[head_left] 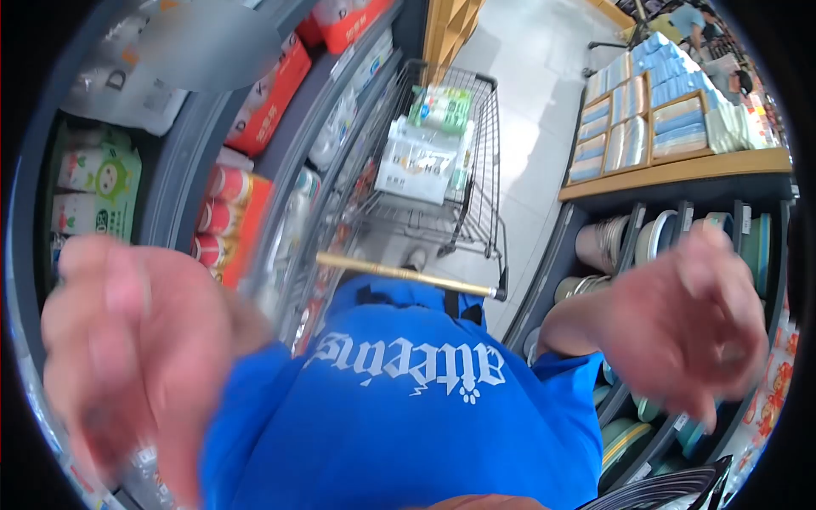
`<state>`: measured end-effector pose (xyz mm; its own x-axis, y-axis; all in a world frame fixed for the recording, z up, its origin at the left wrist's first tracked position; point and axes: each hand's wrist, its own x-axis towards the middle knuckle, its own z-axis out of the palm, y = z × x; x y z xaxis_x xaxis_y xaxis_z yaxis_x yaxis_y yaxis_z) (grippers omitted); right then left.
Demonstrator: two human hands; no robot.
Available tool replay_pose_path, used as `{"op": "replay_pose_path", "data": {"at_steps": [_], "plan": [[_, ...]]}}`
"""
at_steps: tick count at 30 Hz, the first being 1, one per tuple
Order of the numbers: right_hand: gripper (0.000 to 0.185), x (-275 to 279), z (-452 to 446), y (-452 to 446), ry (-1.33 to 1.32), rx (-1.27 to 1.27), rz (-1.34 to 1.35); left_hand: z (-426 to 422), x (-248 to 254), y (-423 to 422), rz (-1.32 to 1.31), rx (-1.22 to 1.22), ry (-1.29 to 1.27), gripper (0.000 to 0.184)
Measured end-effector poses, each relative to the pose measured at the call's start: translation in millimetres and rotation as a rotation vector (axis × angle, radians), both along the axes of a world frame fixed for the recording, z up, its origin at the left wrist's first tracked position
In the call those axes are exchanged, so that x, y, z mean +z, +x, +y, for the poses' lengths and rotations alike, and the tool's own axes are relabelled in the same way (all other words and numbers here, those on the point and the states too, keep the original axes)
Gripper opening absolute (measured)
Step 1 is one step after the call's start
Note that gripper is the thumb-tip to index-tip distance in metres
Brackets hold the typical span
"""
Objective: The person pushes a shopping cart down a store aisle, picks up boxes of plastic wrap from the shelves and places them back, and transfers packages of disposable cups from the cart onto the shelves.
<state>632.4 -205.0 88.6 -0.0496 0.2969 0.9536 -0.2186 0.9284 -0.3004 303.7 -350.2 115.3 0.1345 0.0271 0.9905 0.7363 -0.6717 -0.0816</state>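
My left hand [140,340] is raised close to the camera on the left, blurred, with loosely bent fingers apart and nothing visible in it. On the right, my right hand [688,319] is also raised, its fingers half curled and apart, with no held object showing. Ahead of my blue shirt [408,425] stands a wire shopping cart [486,183] with a yellowish handle bar [408,274]; neither hand touches it. Inside lie a white printed package [416,167] and a green-and-white package [442,109].
Shelves [170,204] at left carry red boxes [270,98], green packs [98,187] and cups in orange packaging [228,221]. Right-hand shelves hold bowls [603,242] below a wooden-edged display [676,174] of folded blue and white goods. A tiled aisle [523,110] runs ahead; people [693,25] are far right.
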Motion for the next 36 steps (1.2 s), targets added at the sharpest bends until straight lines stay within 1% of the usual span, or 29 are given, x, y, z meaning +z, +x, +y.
{"op": "replay_pose_path", "data": {"at_steps": [3,10,15,18,22,24,25,27,29,30,31,32,33,34,35,36], "plan": [[0.05,14,-8,11,0.105,0.052,0.02,-17,15,3,0.011,-0.01,0.007,0.036],[0.034,19,-15,20,0.153,0.064,0.011,-14,13,11,-0.005,-0.052,-0.025,0.036],[0.03,26,-12,33,0.155,0.045,-0.009,-3,17,23,-0.001,-0.103,-0.062,0.037],[0.031,22,-11,33,0.171,0.068,0.077,4,16,27,-0.006,-0.136,-0.068,0.039],[0.027,26,-24,32,0.141,-0.07,0.067,17,12,29,-0.021,-0.195,-0.09,0.041],[0.022,22,-26,26,0.068,-0.125,0.099,31,3,30,-0.05,-0.234,-0.125,0.043],[0.02,12,-26,17,0.007,-0.149,0.125,40,-4,30,-0.075,-0.243,-0.154,0.044],[0.027,-23,-18,-6,-0.104,-0.196,0.181,66,-37,26,-0.166,-0.205,-0.277,0.045],[0.032,-80,14,-6,-0.31,-0.34,0.074,97,-96,19,-0.279,-0.036,-0.507,0.047],[0.036,-108,31,-5,-0.409,-0.407,0.006,111,-138,14,-0.304,0.154,-0.622,0.038],[0.047,-151,51,17,-0.548,-0.574,-0.428,114,-169,2,-0.293,0.261,-0.918,0.041],[0.046,-190,61,29,-0.724,-0.581,-0.76,118,-216,-16,-0.134,0.34,-1.062,0.048],[0.071,-250,57,52,-0.597,-0.693,-1.129,106,-262,-34,0.015,0.417,-1.417,0.056],[0.094,-283,39,67,-0.889,-0.68,-1.59,88,-299,-43,0.21,0.476,-1.743,0.068],[0.102,-326,25,84,-1.122,-0.536,-1.755,68,-317,-41,0.304,0.522,-1.928,0.074],[0.106,-385,9,108,-1.232,-0.403,-1.683,48,-337,-37,0.404,0.566,-2.114,0.08]]}}
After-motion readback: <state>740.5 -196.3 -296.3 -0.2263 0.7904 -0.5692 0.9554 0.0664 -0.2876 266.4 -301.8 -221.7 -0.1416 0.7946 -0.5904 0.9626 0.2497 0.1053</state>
